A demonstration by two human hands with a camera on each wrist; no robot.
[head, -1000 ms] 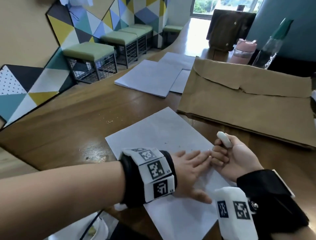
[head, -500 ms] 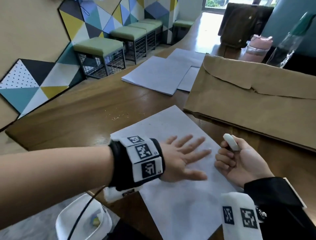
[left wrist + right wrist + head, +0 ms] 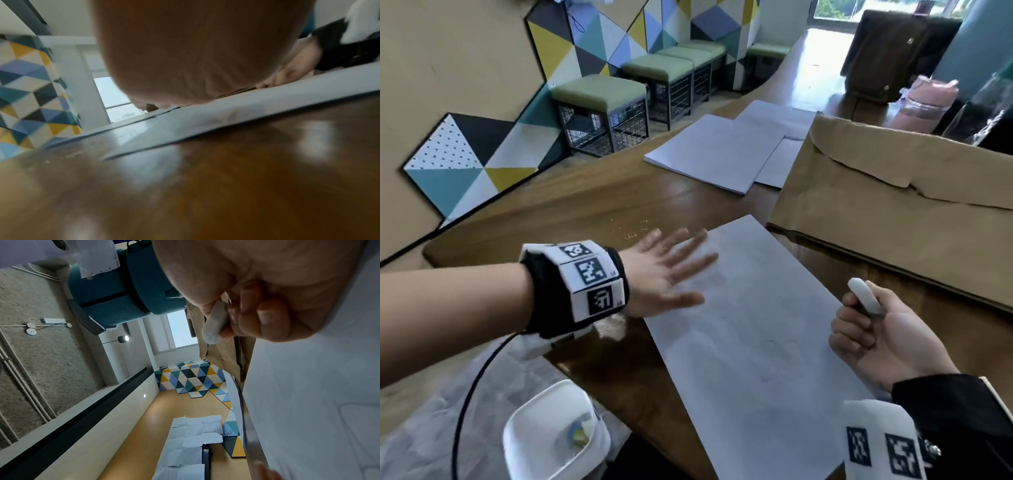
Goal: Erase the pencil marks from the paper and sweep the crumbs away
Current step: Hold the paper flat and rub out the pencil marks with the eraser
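A white sheet of paper (image 3: 753, 339) with faint pencil outlines lies on the wooden table (image 3: 592, 205). My left hand (image 3: 667, 270) is spread flat with straight fingers over the sheet's left edge; in the left wrist view its palm (image 3: 185, 53) fills the top above the paper (image 3: 205, 120). My right hand (image 3: 873, 332) rests on the sheet's right edge, fingers curled, and pinches a white eraser (image 3: 864, 296) between thumb and forefinger. The right wrist view shows that eraser (image 3: 216, 324) sticking out from the curled fingers. Small pale crumbs (image 3: 633, 234) lie on the wood just beyond my left fingertips.
A large brown envelope (image 3: 893, 205) lies right behind the sheet. A stack of white paper (image 3: 719, 150) sits farther back. A pink bottle (image 3: 928, 102) and a clear bottle (image 3: 983, 109) stand at the back right. A white bin (image 3: 551, 435) stands below the table's near-left edge.
My left hand has slid left and away across the sheet, from beside my right hand to the sheet's left edge. The right hand has kept still with the eraser.
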